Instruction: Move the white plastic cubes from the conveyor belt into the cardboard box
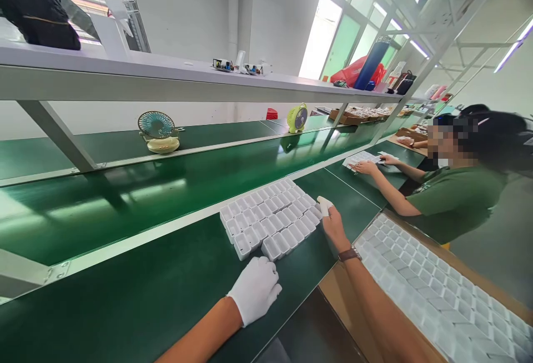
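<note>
Block of white plastic casings [270, 213] lies in close rows on the green bench [145, 285]. Gloved left hand [256, 291] sits just off the block's near edge, fingers loosely curled; any hold cannot be determined. Right hand [333, 227] is at the block's right end, fingers partly bent; grip on a casing cannot be confirmed. Cardboard box [343, 299], right of and nearer than the block, contains rows of similar casings [441, 296].

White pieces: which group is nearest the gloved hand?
The bench group, just beyond the left hand; the carton group lies off to the right of the right forearm.
</note>
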The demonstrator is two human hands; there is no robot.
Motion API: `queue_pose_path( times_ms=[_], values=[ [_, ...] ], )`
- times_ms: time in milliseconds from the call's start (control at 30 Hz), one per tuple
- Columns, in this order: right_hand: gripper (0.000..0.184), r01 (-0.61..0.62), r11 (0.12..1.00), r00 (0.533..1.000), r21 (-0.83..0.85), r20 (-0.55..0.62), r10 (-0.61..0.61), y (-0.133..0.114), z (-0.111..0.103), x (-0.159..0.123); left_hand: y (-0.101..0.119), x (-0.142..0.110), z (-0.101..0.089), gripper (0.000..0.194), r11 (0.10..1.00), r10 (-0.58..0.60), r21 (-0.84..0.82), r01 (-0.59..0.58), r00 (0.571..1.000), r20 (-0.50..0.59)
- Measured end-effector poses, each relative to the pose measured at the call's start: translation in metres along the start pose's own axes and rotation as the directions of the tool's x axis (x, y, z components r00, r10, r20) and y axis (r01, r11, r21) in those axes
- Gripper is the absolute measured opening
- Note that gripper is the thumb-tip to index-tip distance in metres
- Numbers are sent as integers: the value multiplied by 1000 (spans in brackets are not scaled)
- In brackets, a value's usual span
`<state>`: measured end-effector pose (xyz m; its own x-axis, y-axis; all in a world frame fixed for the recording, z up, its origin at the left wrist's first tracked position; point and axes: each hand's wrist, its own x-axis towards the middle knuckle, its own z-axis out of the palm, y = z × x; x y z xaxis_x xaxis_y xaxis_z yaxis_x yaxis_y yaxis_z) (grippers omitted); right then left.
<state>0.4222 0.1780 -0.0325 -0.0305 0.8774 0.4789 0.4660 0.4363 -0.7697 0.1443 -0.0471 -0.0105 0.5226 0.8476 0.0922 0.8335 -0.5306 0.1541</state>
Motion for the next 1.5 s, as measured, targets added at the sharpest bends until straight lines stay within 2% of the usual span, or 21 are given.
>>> queue_pose_path(
  times_ms=[67, 167, 333, 433, 567, 767, 1133, 1333, 1500],
  values=[
    [48, 145, 988, 989, -55, -15, -146, -8, 2, -11, 0, -3, 3, 26, 999, -12, -44, 11, 1000, -17],
    [40, 325, 940, 945, -104, 8, -326, -17, 15, -30, -1, -4, 8, 24, 995, -35, -93, 30, 998, -55],
    [41, 475, 868, 879, -147, 24, -477, -20, 47, -41, 1, -6, 10, 19, 989, -46, -142, 35, 996, -77],
    [44, 505, 846, 860, -170, 22, -509, -23, 55, -38, 2, -8, 9, 18, 987, -46, -156, 33, 996, -82],
    [48, 535, 825, 840, -183, 16, -542, -33, 54, -41, 1, -9, 9, 16, 982, -54, -185, 38, 995, -84],
    [47, 621, 765, 783, -172, 91, -615, -45, 57, -56, 0, -9, 7, 15, 974, -75, -218, 56, 994, -80],
    [51, 667, 726, 744, -167, 115, -658, -53, 62, -55, 1, -9, 3, 14, 973, -84, -221, 68, 994, -63],
    [54, 700, 696, 714, -159, 169, -680, -62, 65, -62, 0, -8, 3, 17, 975, -73, -213, 61, 996, -51],
    [55, 702, 693, 712, -164, 162, -683, -63, 68, -62, 1, -9, 2, 17, 978, -67, -199, 56, 997, -47]
  ],
)
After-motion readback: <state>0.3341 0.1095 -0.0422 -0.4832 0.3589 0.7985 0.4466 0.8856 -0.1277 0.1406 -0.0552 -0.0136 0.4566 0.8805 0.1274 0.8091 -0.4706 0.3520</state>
